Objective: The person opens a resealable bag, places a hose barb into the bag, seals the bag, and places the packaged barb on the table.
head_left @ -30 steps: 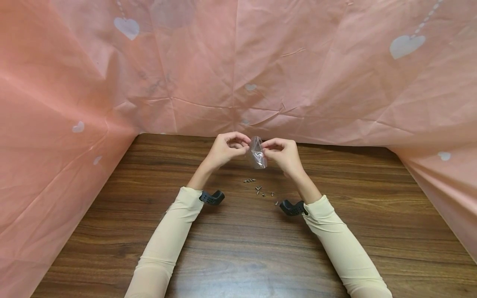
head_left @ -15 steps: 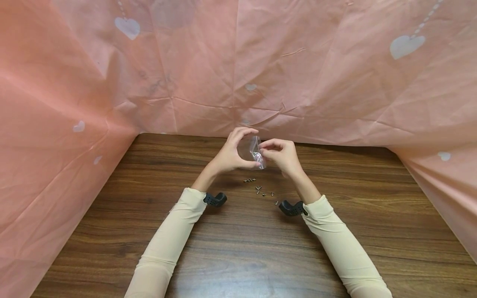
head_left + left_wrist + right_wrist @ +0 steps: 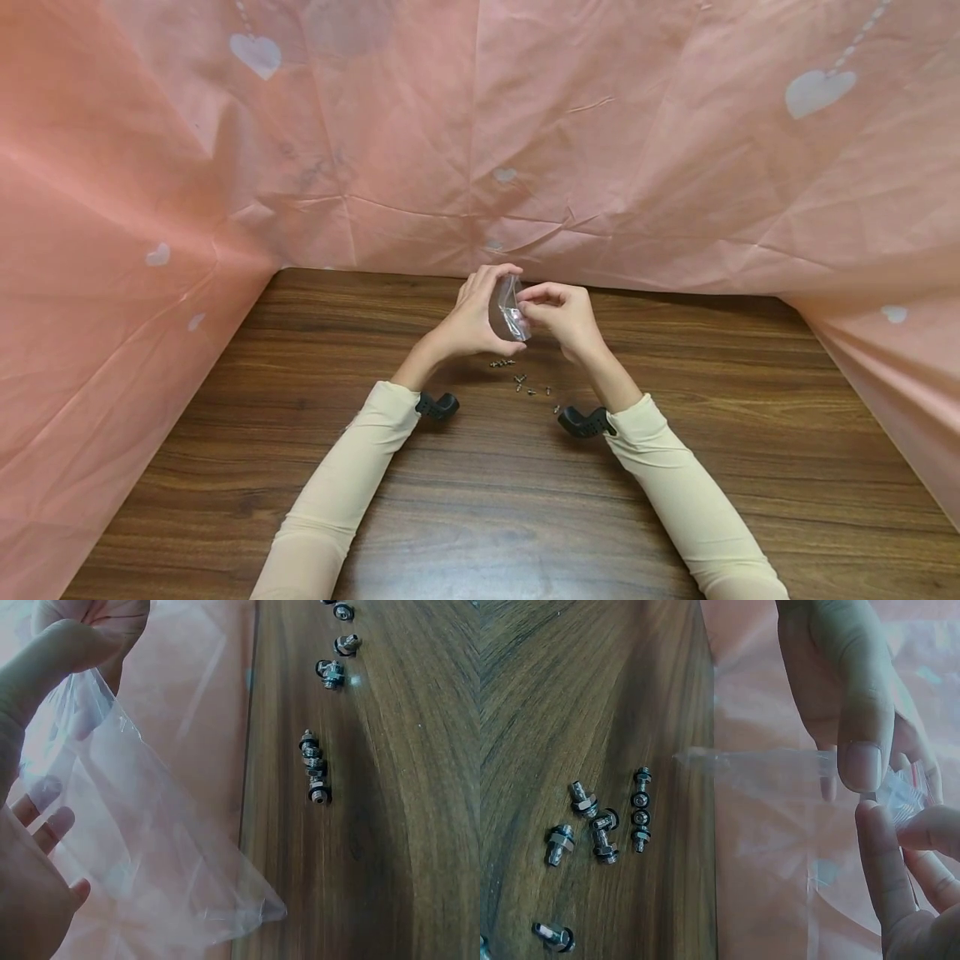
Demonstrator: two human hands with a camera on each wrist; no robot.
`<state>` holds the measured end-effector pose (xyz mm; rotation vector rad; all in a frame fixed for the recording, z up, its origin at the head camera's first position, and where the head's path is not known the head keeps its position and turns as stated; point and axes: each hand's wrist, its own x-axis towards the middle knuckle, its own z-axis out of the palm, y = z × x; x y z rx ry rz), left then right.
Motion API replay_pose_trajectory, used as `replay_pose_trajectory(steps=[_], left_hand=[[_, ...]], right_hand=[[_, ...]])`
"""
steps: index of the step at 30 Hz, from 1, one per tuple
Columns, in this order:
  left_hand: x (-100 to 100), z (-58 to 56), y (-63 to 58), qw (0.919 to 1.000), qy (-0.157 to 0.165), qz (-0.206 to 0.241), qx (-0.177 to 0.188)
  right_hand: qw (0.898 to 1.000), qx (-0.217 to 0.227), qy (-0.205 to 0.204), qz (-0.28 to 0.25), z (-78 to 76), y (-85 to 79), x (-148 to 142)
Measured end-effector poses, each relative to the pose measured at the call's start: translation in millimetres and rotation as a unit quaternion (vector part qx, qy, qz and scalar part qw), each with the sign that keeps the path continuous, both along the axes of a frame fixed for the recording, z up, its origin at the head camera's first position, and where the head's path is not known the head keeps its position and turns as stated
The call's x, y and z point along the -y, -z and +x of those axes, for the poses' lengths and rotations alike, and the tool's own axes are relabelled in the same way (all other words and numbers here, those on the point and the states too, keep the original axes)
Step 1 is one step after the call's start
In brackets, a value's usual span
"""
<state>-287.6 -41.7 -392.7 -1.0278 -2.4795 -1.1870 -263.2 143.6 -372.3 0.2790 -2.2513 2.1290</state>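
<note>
Raised over the far part of the table is a small clear plastic zip bag (image 3: pixel 510 293), with a red strip near its mouth in the right wrist view. My left hand (image 3: pixel 468 321) holds it in a wide C shape, fingers at its far end and thumb at its near end. From the other side my right hand (image 3: pixel 572 321) pinches the bag's edge between thumb and finger. In the left wrist view the loose film (image 3: pixel 172 847) hangs down, with fingertips showing through it. The fingertips of both hands meet at the mouth in the right wrist view.
Several small metal fittings (image 3: pixel 604 844) with black rings lie on the brown wooden table (image 3: pixel 480 500), some in a short row (image 3: pixel 313 769). A pink curtain (image 3: pixel 637 167) with white hearts borders the back and sides. Dark wrist mounts (image 3: pixel 585 422) sit on both arms.
My left hand has gone from a fingertip pinch to a wide grasp around the bag, shifting right. My right hand moved slightly left, still pinching the edge. The fittings stayed put.
</note>
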Motion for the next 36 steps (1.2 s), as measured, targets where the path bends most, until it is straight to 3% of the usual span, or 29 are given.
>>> replay_pose_trajectory(steps=[10, 22, 27, 36], left_hand=[[2.6, -0.5, -2.6, 0.9995, -0.024, -0.017, -0.005], [2.9, -0.1, -1.9, 0.9995, -0.014, -0.023, 0.015], [3.7, -1.2, -0.9, 0.9994, -0.002, -0.021, 0.026], [6.0, -0.8, -0.7, 0.9985, -0.021, -0.043, 0.026]], right_hand=[[1.0, -0.012, 0.01, 0.004, 1.7, -1.7, -0.7], [1.0, -0.011, 0.012, 0.012, 3.2, -3.6, -0.1], [0.999, -0.03, 0.014, 0.031, 3.3, -3.2, -0.7], [0.994, -0.081, 0.017, 0.069, 2.8, -1.8, 0.2]])
